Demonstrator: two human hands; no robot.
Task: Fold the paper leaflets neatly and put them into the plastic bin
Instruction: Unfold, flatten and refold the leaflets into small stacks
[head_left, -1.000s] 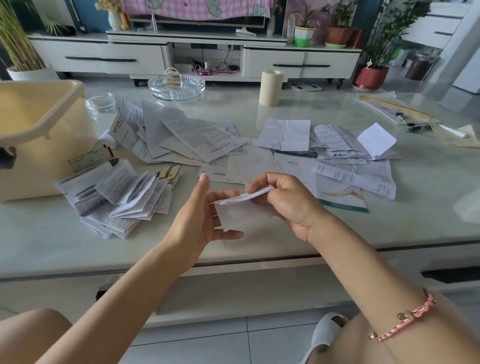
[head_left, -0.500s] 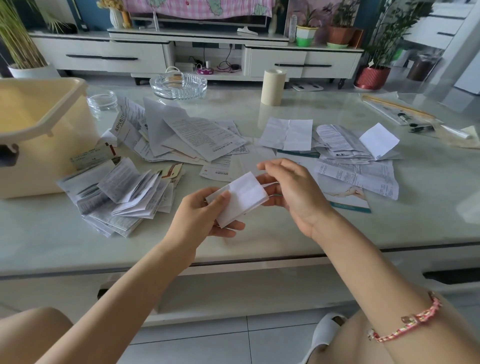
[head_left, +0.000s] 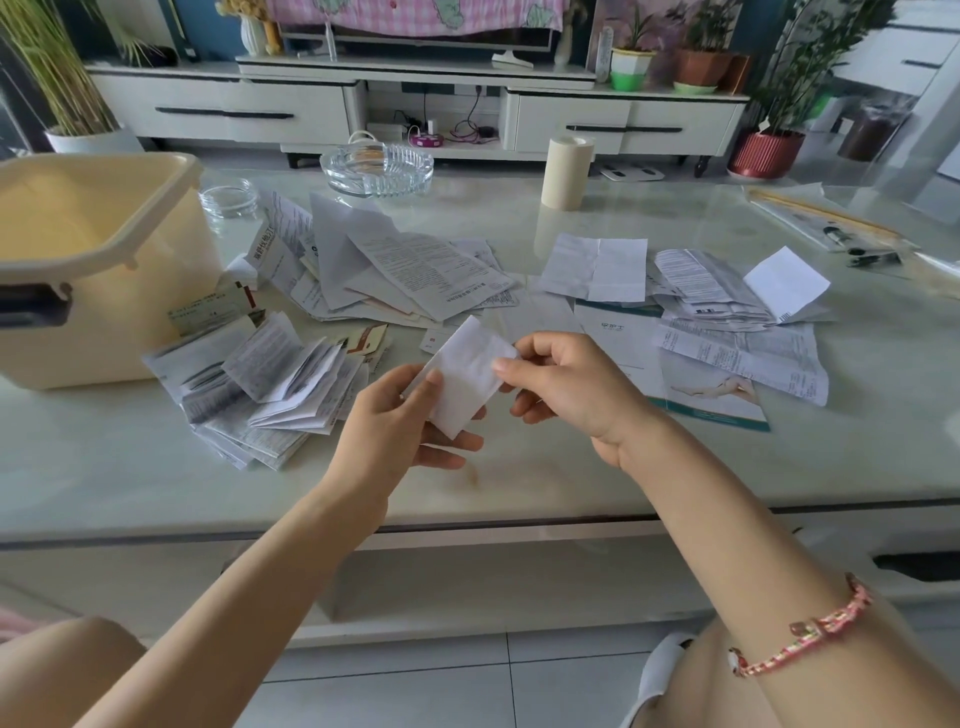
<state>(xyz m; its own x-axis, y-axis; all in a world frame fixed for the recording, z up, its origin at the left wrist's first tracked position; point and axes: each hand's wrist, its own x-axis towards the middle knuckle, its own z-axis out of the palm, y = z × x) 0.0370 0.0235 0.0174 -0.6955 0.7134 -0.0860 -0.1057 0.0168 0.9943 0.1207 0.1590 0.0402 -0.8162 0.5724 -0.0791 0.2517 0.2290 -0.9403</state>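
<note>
1. We are holding one folded leaflet (head_left: 470, 376) in the air above the tabletop (head_left: 519, 467), between both hands; it is sitting well apart from the plastic bin (head_left: 130, 322) at the far left.
2. The left hand (head_left: 400, 421) is pinching the leaflet's nearer end, with the thumb on the white face and the fingers underneath; the grip of the right hand (head_left: 571, 387) is pinching the farther right edge between thumb and forefinger, with the other fingers curling loosely.
3. We are judging the paper as very light, thin and limp; it is likely springing open at its creases, so we are favouring a pinch across the folded edges rather than at one free corner; a hard squeeze risks crumpling it.
4. The leaflet's long axis is slanting from near left to far right; its broad face is tilting up toward us.
5. A stack of folded leaflets (head_left: 265, 384) is lying just beside the bin; loose sheets (head_left: 410, 270) are waiting farther back.
</note>
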